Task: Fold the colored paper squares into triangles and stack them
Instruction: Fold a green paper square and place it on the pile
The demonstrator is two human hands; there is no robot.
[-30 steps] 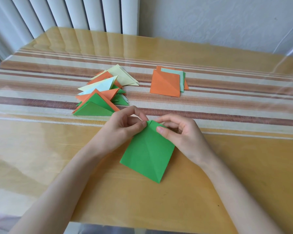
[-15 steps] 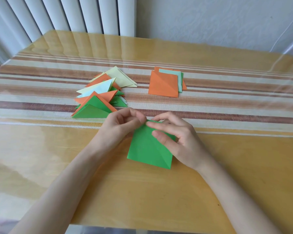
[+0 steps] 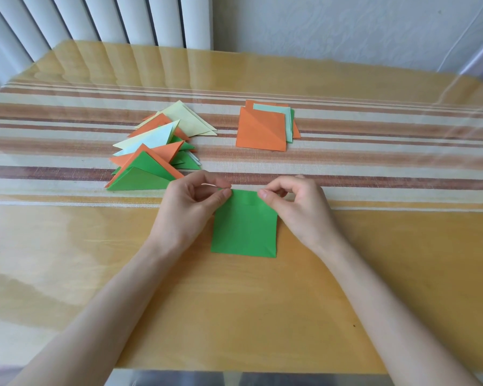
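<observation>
Green square (image 3: 244, 227) lies at the centre of the frame on the table (image 3: 234, 316), with its far edge at the border of the striped cloth (image 3: 374, 168). A short crease shows at its lower right corner.

Left hand (image 3: 190, 210): thumb and forefinger pinch the square's upper left corner, and the other fingers are curled. Right hand (image 3: 296, 210): thumb and forefinger pinch the upper right corner in the same way. Whether the far edge is lifted off the table cannot be told.

Triangles (image 3: 151, 154): a loose, fanned pile on the cloth, up and left of the left hand. The nearest one is green, with orange, pale blue and pale yellow ones behind it.

Stack of squares (image 3: 262, 129): on the cloth, above centre and right of the triangles, well apart from them. The top sheet is orange, with pale and green edges showing beneath it.

Blinds (image 3: 95, 20) hang at the upper left.
</observation>
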